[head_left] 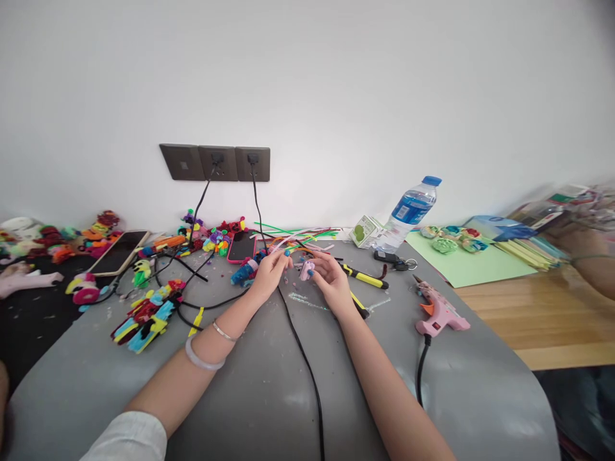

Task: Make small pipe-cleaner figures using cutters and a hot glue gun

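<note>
A small pink piece (306, 270), seemingly light, soft and easily crushed, is pinched at its edges by the right hand's (331, 280) fingers near the counter's (269, 384) back edge, while the left hand's (270, 272) fingers are curled together just beside it.

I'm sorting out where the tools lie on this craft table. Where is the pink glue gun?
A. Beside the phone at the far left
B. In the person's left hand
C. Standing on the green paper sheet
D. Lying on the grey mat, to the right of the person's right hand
D: the pink glue gun lies on the grey mat, clear of the right hand, its black cord trailing toward the near edge.
</note>
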Motion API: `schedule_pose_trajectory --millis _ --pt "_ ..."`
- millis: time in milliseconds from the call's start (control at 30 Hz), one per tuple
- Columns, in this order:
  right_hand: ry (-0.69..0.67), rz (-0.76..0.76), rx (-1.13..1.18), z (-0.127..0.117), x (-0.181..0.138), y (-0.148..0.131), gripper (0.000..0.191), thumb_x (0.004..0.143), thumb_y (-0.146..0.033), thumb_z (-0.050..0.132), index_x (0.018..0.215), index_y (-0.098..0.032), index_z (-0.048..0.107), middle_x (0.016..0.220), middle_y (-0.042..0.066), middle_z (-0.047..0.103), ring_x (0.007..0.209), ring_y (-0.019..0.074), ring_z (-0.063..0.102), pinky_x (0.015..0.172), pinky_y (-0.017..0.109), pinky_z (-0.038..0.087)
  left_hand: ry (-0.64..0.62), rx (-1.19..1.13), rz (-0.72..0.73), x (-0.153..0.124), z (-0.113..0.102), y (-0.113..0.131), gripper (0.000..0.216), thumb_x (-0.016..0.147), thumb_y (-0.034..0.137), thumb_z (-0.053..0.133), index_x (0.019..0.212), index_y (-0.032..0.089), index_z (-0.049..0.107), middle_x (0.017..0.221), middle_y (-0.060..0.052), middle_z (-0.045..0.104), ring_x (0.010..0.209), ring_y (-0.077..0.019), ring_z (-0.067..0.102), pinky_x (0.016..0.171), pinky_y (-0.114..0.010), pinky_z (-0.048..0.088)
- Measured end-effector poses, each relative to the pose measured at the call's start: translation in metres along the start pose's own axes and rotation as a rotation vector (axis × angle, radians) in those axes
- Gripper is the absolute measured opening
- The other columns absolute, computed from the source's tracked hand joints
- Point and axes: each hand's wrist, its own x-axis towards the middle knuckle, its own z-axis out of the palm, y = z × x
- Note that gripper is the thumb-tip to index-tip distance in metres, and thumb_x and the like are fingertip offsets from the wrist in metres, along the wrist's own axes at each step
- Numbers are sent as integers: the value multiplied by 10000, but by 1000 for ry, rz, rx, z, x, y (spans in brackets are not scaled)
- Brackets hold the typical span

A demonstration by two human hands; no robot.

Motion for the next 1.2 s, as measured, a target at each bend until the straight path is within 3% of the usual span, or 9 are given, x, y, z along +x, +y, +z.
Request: schedule_pose_trajectory --millis 167,300,400,633,767,900,1033,1200 --pt "68 -10 -16 -2 1 1 447 775 -441 760 1127 -242 570 963 39 635 857 175 649 788 338 569 -138 -74 8 -4 4 3 348 871 513 593 1014 201 532 1002 -86 692 901 -209 686 607 -259 533" --pt "58 -37 -27 -1 1 -1 400 779 -430 758 1091 -253 582 965 31 625 865 171 645 816 342 566 -232 19 50 -7 4 5 413 835 418 677 1153 204 523 1049 -101 706 953 -222 698 671 -279 553" --pt "20 -58 -40 0 0 -2 364 792 -423 748 1076 -256 594 976 40 650 887 184 655 840 359 562 -242 118 105 -7 4 7 350 829 362 684 1129 203 596 1072 -92 713 991 -224 691 776 -312 553" --pt "-12 -61 -16 1 -1 -8 376 825 -382 728 1143 -249 577 1023 68 706 909 202 670 874 398 536 -232 176 102 -5 4 4 304 734 213 737 1032 190 682 999 -57 737 910 -223 699 839 -343 552" --pt "121 -110 -30 0 -1 -10 380 868 -420 671 1189 -250 559 1053 77 669 864 193 656 851 393 538 -144 163 103 -3 3 -1 279 752 202 709 1030 190 691 1035 -71 735 931 -225 690 831 -343 542" --pt "257 -130 -58 -3 -2 -7 326 925 -450 576 1180 -247 560 1022 64 657 823 184 650 831 381 532 83 126 158 0 -2 1 223 774 228 697 992 195 666 1073 -80 693 1045 -232 647 841 -331 519" --pt "220 -126 -92 -3 -2 -5 316 934 -436 560 1187 -247 570 1044 72 658 876 198 647 855 380 525 263 87 242 2 -6 5 189 767 212 697 924 207 594 1142 -84 636 1148 -237 598 909 -364 499" --pt "187 -133 -106 -2 0 -4 325 934 -438 563 1186 -234 578 1058 87 661 916 212 639 889 402 519 319 100 236 1 -6 6 171 780 188 670 910 207 560 1139 -87 632 1141 -232 596 920 -363 483"
